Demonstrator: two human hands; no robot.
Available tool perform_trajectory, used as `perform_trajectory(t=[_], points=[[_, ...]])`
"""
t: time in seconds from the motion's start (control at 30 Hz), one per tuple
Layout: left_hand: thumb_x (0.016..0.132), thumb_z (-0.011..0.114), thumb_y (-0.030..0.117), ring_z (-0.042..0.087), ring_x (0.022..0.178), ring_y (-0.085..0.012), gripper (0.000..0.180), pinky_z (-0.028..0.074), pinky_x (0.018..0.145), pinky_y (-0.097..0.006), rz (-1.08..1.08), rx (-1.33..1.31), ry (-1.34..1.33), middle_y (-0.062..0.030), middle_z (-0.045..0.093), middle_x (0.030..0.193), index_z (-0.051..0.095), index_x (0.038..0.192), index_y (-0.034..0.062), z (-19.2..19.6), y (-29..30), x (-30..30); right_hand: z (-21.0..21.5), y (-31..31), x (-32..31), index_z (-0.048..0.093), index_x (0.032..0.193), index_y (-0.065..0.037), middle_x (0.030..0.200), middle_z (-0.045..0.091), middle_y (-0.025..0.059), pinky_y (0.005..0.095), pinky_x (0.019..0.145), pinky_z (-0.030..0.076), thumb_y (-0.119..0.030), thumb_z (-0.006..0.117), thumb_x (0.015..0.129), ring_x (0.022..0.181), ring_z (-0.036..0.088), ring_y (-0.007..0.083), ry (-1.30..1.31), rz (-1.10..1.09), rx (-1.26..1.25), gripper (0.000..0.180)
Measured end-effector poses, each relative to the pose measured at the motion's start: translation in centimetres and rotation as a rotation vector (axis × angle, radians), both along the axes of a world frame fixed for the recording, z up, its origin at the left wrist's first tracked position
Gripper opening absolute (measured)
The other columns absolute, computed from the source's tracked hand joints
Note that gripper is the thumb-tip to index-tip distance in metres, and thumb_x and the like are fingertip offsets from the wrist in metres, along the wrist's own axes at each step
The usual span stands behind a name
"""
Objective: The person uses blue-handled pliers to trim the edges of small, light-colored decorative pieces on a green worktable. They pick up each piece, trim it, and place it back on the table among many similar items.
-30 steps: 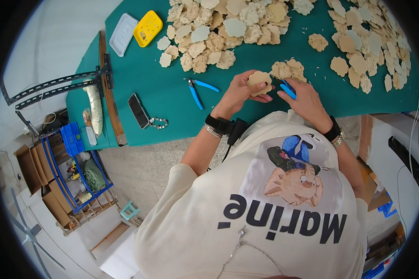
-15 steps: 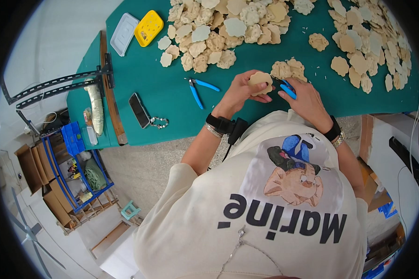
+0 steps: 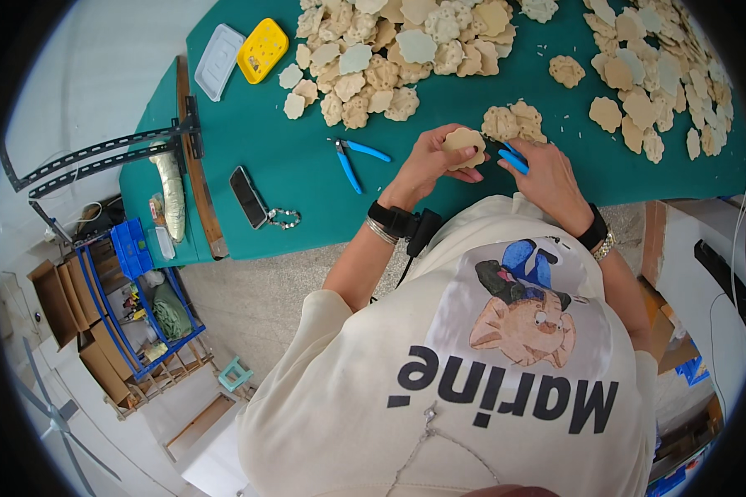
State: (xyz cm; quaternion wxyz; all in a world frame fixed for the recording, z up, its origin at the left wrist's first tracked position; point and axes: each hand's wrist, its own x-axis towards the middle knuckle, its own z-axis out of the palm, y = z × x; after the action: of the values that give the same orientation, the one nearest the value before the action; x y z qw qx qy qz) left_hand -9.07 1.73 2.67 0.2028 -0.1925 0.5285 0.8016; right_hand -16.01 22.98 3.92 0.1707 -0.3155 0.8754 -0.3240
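Between its thumb and fingers my left hand [image 3: 430,163] grips a cream scalloped flat piece [image 3: 462,150], its plain side turned up. My right hand [image 3: 545,180] is closed around blue-handled nippers [image 3: 515,159], whose jaws point toward that piece's right edge. Whether the jaws touch it I cannot tell. Just beyond my hands, a few bumpy cream pieces [image 3: 514,122] lie together on the green table [image 3: 323,215]. To the left of my hands a second pair of blue-handled nippers [image 3: 356,161] rests with its handles spread.
A large heap of cream pieces [image 3: 383,73] lies at the back, another heap [image 3: 663,91] at the right. On the left are a phone [image 3: 249,197] with a beaded strap, a yellow tray [image 3: 263,51] and a white tray [image 3: 220,62]. Small white scraps dot the table.
Both hands keep nearly the same place and hold. The view has shifted very slightly; nothing else has visibly moved.
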Motion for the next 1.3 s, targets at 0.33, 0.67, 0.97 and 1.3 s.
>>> perform_trajectory(t=[0.33,0.67,0.97,1.3], points=[[0.096,0.059,0.009,0.069,0.091,-0.0202,0.033,0.057,0.082,-0.033,-0.095,-0.196,0.182,-0.0143,0.067,0.111,0.051,0.126,-0.0007,-0.1,0.9,-1.6,-0.7,0.0,-0.7,0.067,0.105,-0.005,0.077,0.066,0.0196,0.0446,0.062,0.051,-0.025,0.067,0.088,0.072,0.065,0.0393,0.013,-0.272,-0.057,0.025],[0.081,0.071,0.011,0.063,0.091,-0.0327,0.028,0.051,0.071,-0.043,-0.041,-1.864,0.193,-0.0154,0.062,0.101,0.064,0.107,0.0017,-2.1,-3.6,-2.1,-0.9,-0.2,-1.0,0.064,0.113,0.000,0.084,0.067,0.0202,0.0359,0.066,0.051,-0.026,0.068,0.091,0.071,0.066,0.0311,0.132,-0.358,-0.176,0.035],[0.078,0.067,0.012,0.062,0.083,-0.0322,0.043,0.052,0.064,-0.041,-0.217,-2.016,0.222,-0.0147,0.053,0.103,0.054,0.115,-0.0043,-5.3,-4.1,-1.3,-1.3,0.1,-0.7,0.064,0.111,-0.005,0.091,0.067,0.0202,0.0440,0.068,0.051,-0.024,0.067,0.089,0.081,0.065,0.0392,0.125,-0.331,-0.181,0.029],[0.093,0.065,0.025,0.067,0.080,-0.0213,0.032,0.056,0.073,-0.032,-0.052,-0.718,0.167,-0.0121,0.069,0.094,0.067,0.103,-0.0051,-1.0,-4.3,-2.1,-0.9,0.0,-0.2,0.063,0.109,-0.005,0.088,0.065,0.0173,0.0443,0.067,0.051,-0.026,0.069,0.087,0.079,0.064,0.0366,0.094,-0.194,-0.175,0.031]])
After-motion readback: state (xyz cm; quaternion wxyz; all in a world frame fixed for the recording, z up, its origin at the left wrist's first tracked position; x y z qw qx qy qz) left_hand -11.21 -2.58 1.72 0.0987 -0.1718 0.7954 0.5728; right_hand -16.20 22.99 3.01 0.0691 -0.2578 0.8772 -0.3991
